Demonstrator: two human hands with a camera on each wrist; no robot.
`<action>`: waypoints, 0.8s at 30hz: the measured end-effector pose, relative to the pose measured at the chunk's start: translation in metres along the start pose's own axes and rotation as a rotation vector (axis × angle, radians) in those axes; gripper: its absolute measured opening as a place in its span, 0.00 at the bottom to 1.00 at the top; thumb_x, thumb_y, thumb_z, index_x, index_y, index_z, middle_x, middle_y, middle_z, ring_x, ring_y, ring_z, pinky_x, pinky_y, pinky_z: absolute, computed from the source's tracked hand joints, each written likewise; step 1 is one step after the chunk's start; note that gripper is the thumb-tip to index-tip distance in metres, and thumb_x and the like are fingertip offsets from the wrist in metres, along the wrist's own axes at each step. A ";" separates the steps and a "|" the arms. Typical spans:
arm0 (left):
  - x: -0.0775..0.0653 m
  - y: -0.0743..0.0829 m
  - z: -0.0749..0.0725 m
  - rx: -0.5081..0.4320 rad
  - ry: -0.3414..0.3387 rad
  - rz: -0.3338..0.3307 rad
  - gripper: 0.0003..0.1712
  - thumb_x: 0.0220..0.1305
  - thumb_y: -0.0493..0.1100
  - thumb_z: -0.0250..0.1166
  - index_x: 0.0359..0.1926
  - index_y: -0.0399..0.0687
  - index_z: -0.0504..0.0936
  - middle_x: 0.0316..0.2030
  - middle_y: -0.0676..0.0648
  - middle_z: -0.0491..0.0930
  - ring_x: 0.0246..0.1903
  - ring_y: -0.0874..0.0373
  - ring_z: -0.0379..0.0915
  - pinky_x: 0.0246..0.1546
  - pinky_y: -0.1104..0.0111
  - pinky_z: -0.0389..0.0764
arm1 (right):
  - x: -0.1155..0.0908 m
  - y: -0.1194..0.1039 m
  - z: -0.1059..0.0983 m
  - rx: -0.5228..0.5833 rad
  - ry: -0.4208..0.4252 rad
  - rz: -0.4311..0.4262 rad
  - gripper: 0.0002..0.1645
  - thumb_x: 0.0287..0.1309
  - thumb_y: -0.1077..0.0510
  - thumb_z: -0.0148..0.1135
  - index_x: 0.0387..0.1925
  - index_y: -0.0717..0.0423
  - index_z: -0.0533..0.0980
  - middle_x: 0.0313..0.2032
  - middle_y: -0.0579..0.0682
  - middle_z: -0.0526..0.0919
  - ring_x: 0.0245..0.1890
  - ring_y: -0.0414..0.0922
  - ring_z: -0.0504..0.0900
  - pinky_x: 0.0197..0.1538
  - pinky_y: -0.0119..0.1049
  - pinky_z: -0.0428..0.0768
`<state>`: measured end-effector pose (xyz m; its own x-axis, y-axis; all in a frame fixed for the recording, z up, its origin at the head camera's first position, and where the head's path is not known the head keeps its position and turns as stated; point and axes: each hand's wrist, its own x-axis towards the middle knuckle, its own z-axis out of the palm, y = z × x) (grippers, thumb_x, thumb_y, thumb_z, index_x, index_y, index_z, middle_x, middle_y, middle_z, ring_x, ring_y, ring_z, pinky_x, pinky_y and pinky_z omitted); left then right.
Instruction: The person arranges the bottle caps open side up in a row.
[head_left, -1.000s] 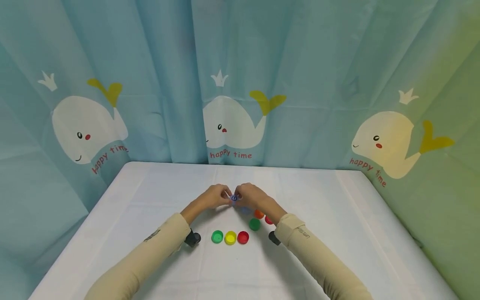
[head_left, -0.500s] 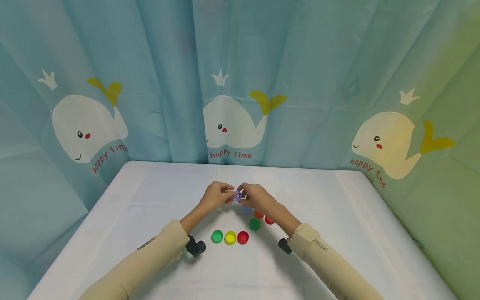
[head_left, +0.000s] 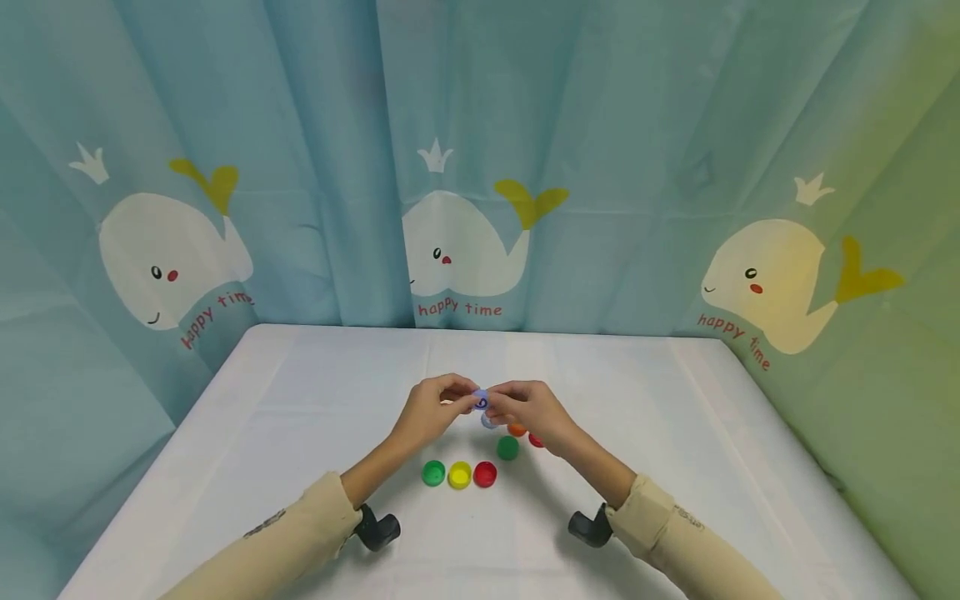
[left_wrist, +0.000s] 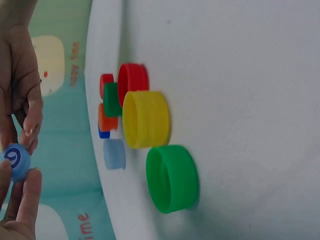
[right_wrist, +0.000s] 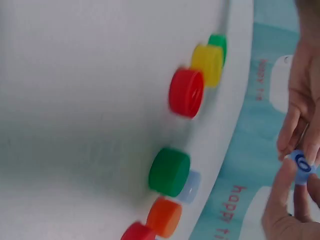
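Both hands pinch a light blue bottle cap (head_left: 481,401) with a dark blue swirl on its top, held above the table. The left hand (head_left: 433,410) grips it from the left by thumb and fingertips. From the right, the right hand (head_left: 537,413) has its thumb and fingers on the opposite side. In the left wrist view the swirl on the cap (left_wrist: 18,159) faces the camera. Just under the hands a second light blue cap (head_left: 489,421) lies on the table, partly covered in the head view.
A green cap (head_left: 433,473), a yellow cap (head_left: 460,475) and a red cap (head_left: 485,474) form a row nearer the body. Another green cap (head_left: 507,447), an orange cap (head_left: 517,429) and another red cap (right_wrist: 138,232) lie right of it. A dark blue cap (left_wrist: 104,134) shows behind the orange one.
The hands have shifted slightly right with the swirl cap, and the forearms have spread further apart. The fingers have changed their hold around it. The caps on the table keep their places.
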<state>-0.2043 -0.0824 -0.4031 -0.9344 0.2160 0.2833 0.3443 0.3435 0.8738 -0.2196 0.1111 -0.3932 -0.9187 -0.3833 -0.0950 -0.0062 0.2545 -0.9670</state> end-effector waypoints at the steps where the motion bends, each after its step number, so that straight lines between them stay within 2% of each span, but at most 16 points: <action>1: -0.002 0.001 0.001 0.004 0.003 0.015 0.07 0.60 0.38 0.66 0.40 0.42 0.82 0.35 0.49 0.82 0.32 0.60 0.80 0.36 0.71 0.80 | -0.003 -0.001 0.000 0.037 -0.001 0.040 0.22 0.61 0.51 0.62 0.47 0.67 0.78 0.37 0.60 0.83 0.41 0.55 0.83 0.47 0.38 0.78; 6: -0.008 0.003 0.005 -0.020 0.020 0.092 0.07 0.58 0.39 0.68 0.39 0.45 0.84 0.35 0.53 0.81 0.34 0.60 0.79 0.37 0.71 0.80 | -0.015 -0.007 -0.004 0.244 -0.050 0.179 0.27 0.60 0.53 0.62 0.50 0.72 0.74 0.42 0.64 0.82 0.42 0.51 0.83 0.47 0.36 0.78; 9: -0.010 0.004 0.006 -0.039 -0.004 0.142 0.06 0.58 0.39 0.68 0.38 0.46 0.85 0.35 0.55 0.80 0.35 0.60 0.78 0.37 0.70 0.80 | -0.021 -0.006 -0.008 0.342 -0.116 0.207 0.26 0.62 0.56 0.60 0.51 0.76 0.71 0.44 0.65 0.81 0.43 0.51 0.83 0.48 0.37 0.77; 12: -0.011 0.003 0.007 -0.041 -0.053 0.186 0.06 0.58 0.38 0.67 0.37 0.49 0.86 0.34 0.56 0.78 0.35 0.62 0.77 0.37 0.70 0.80 | -0.026 -0.003 -0.012 0.344 -0.177 0.204 0.27 0.63 0.57 0.59 0.52 0.78 0.70 0.45 0.64 0.80 0.44 0.50 0.82 0.50 0.38 0.76; 15: -0.012 0.002 0.007 -0.051 -0.110 0.215 0.05 0.58 0.40 0.67 0.37 0.50 0.86 0.33 0.56 0.78 0.36 0.62 0.76 0.37 0.69 0.80 | -0.029 0.002 -0.015 0.281 -0.207 0.169 0.29 0.62 0.55 0.60 0.53 0.78 0.69 0.47 0.64 0.79 0.47 0.54 0.80 0.52 0.40 0.75; 18: -0.013 0.002 0.009 -0.076 -0.159 0.220 0.06 0.59 0.42 0.67 0.38 0.49 0.86 0.35 0.55 0.79 0.36 0.61 0.76 0.38 0.68 0.80 | -0.032 0.007 -0.018 0.153 -0.196 0.105 0.29 0.61 0.54 0.61 0.54 0.75 0.70 0.48 0.64 0.78 0.48 0.56 0.79 0.53 0.41 0.75; 21: -0.013 0.002 0.011 -0.090 -0.186 0.204 0.07 0.60 0.41 0.66 0.39 0.46 0.86 0.36 0.54 0.81 0.37 0.60 0.78 0.39 0.69 0.80 | -0.036 0.008 -0.020 -0.011 -0.146 0.024 0.26 0.59 0.55 0.63 0.51 0.72 0.72 0.44 0.61 0.80 0.43 0.52 0.80 0.51 0.41 0.77; 24: -0.013 0.003 0.012 -0.049 -0.218 0.182 0.09 0.63 0.39 0.63 0.43 0.43 0.84 0.39 0.52 0.82 0.40 0.62 0.78 0.43 0.70 0.78 | -0.039 0.009 -0.021 -0.191 -0.094 -0.072 0.23 0.56 0.56 0.65 0.48 0.69 0.75 0.38 0.55 0.82 0.38 0.46 0.80 0.45 0.37 0.79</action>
<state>-0.1903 -0.0731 -0.4092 -0.8141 0.4635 0.3497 0.4944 0.2374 0.8362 -0.1918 0.1474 -0.3935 -0.8723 -0.4855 -0.0581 -0.1529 0.3836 -0.9108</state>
